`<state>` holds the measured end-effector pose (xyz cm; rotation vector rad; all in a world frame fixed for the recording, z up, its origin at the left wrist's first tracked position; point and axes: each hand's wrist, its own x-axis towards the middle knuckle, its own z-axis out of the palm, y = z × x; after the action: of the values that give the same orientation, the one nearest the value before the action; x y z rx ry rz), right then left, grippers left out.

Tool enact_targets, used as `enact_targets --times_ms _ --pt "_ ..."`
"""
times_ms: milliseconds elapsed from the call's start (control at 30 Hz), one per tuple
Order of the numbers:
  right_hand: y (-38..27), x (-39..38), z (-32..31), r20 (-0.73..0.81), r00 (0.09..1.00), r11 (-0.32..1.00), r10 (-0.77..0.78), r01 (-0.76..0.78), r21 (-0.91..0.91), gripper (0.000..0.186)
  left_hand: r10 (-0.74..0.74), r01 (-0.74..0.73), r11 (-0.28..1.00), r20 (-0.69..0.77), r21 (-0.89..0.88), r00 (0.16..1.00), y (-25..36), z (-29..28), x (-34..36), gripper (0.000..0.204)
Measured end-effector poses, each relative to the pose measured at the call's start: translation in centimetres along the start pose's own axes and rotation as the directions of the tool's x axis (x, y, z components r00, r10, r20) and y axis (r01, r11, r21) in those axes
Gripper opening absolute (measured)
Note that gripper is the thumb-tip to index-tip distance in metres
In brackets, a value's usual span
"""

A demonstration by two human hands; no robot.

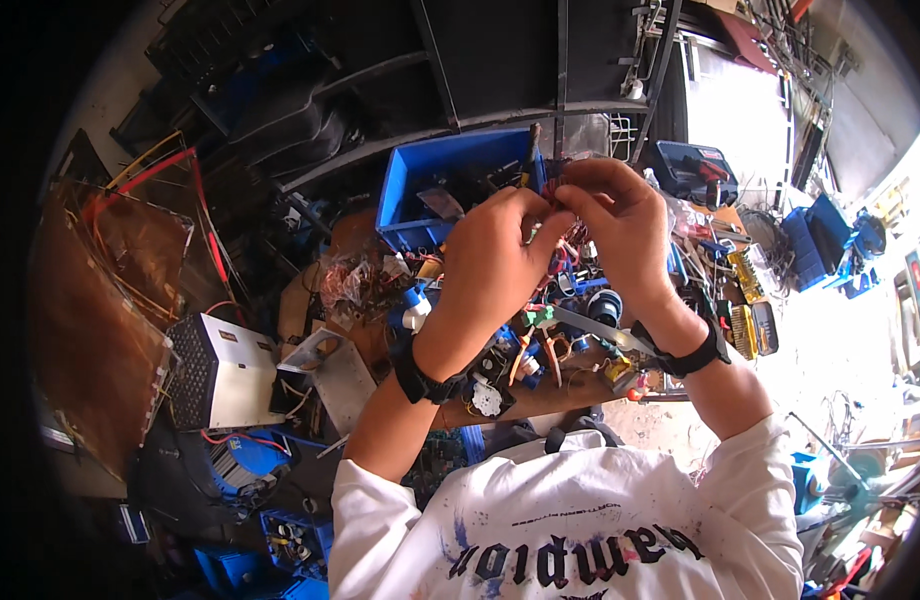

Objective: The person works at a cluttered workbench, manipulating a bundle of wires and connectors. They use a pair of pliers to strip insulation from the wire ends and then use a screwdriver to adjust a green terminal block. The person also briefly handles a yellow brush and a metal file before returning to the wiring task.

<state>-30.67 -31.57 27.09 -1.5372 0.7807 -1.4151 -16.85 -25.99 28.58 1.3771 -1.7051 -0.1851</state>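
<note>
Thin reddish wire bundle (551, 189): for good control, pinch lightly, brace both wrists and keep the strands apart; excess tension could probably snap or tangle them. The bundle lies between the fingertips of the left grip (495, 250) and right grip (626, 220), above the cluttered brown wooden tabletop (540, 402), near the blue rectangular plastic bin (412, 236). Both grips appear closed on it; exact contact is partly hidden.

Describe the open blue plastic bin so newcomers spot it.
Find the cluttered brown wooden workbench just beyond the white T-shirt. At its far side, past the bare left hand, sits the open blue plastic bin. Its big rectangular rim sets it apart from the small loose parts nearby.
</note>
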Motion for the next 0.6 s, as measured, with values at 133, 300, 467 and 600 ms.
enact_targets --times_ms 133,300,467,600 --pt "-0.2 -0.3 -0.1 -0.010 1.000 1.000 -0.011 0.011 -0.020 0.017 0.088 -0.088 0.994 0.003 -0.071 0.996 -1.1 0.1 0.3 0.014" --pt "1.7 2.0 -1.6 -0.068 0.972 0.947 0.224 -0.200 0.250 0.017 0.149 -0.158 0.980 -0.086 -0.117 0.985 -0.7 0.4 -0.2 0.011" --pt "1.7 1.4 -1.3 -0.018 0.988 0.917 0.156 -0.138 0.374 0.015 -0.141 0.075 0.929 -0.160 -0.361 0.977 -2.9 0.8 -0.4 0.015" --pt "1.6 1.4 -1.8 -0.039 0.988 0.828 0.151 -0.105 0.550 0.013 -0.303 0.147 0.687 -0.097 -0.711 0.948 -3.9 0.8 -1.4 0.017"
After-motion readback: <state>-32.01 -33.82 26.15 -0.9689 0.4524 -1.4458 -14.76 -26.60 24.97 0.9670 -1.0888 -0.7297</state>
